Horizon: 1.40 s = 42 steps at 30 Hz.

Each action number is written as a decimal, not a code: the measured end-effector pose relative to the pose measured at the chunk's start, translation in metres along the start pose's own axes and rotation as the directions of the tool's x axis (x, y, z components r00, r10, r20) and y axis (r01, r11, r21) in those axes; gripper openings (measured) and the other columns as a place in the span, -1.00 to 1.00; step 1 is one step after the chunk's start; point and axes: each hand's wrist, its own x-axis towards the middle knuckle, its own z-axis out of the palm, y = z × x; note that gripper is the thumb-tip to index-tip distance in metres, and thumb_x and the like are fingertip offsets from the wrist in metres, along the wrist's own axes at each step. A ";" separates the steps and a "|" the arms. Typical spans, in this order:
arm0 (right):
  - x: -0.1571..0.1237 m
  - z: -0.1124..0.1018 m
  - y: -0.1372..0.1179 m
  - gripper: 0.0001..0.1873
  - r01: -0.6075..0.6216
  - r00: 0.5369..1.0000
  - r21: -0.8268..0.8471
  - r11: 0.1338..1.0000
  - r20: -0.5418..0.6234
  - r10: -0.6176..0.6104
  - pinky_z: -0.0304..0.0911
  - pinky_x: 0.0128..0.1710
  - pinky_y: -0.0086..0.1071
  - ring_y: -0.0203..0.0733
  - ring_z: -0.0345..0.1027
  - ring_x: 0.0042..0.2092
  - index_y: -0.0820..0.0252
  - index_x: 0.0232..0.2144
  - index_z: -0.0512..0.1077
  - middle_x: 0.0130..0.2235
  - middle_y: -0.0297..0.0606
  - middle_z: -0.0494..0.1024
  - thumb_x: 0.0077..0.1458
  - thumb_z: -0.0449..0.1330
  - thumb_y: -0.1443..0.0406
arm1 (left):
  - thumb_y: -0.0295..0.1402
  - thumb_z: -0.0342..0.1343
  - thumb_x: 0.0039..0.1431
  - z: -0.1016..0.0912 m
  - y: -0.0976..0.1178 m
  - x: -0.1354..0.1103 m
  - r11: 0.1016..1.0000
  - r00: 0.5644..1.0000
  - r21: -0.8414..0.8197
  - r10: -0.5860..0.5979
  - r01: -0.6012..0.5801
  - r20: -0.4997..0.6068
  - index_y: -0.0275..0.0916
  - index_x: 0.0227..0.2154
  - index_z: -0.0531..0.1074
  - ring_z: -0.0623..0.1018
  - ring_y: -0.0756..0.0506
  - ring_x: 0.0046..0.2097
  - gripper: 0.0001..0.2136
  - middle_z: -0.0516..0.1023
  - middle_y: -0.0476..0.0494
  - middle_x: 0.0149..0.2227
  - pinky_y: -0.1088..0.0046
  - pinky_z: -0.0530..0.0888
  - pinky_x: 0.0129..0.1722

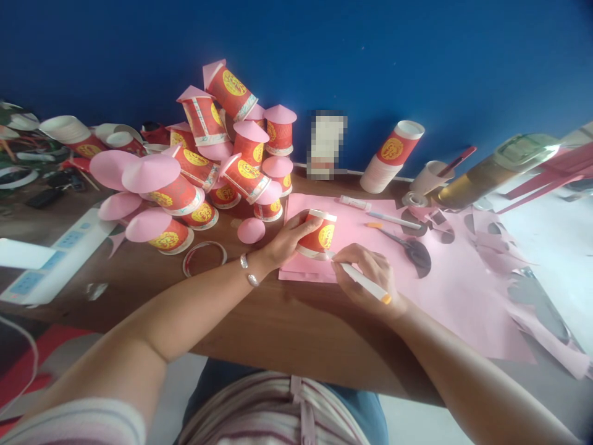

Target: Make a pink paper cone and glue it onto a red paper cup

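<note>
My left hand (288, 240) is wrapped round a red paper cup (319, 235) with a yellow emblem, standing upside down on a sheet of pink paper (365, 235). My right hand (370, 278) pinches a white pen (365, 283) with an orange end. The pen's tip touches the paper at the cup's rim. A silver bracelet (248, 270) sits on my left wrist.
A heap of red cups with pink cone lids (217, 167) fills the table's back left. Scissors (407, 244), a marker (393, 219), a glue stick (354, 202), a cup stack (391, 157), tape rolls and pink scraps (519, 259) lie right. A white power strip (55, 253) lies left.
</note>
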 end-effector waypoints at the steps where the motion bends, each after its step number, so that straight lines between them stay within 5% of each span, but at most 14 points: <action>1: 0.000 0.000 0.000 -0.87 0.002 1.000 0.003 1.000 0.000 -0.002 0.31 -0.43 -0.44 -0.31 0.42 -0.45 0.09 -0.25 0.37 -0.40 -0.37 0.54 0.25 0.18 0.44 | 0.01 0.24 0.22 0.000 0.001 0.000 1.000 1.000 0.009 0.002 -0.002 0.001 -0.25 -0.02 0.57 0.54 -0.21 0.03 -0.55 0.61 -0.23 -0.02 0.31 0.45 -0.01; 42: -0.004 0.003 0.002 -0.86 -0.020 0.999 -0.081 0.997 -0.034 0.017 0.28 -0.47 -0.42 -0.33 0.36 -0.52 0.07 -0.31 0.37 -0.46 -0.42 0.52 0.21 0.19 0.43 | -0.02 0.24 0.23 -0.003 -0.006 0.001 1.000 1.000 0.010 0.010 -0.010 -0.007 -0.22 0.00 0.54 0.52 -0.18 0.00 -0.57 0.58 -0.19 -0.03 0.34 0.45 -0.03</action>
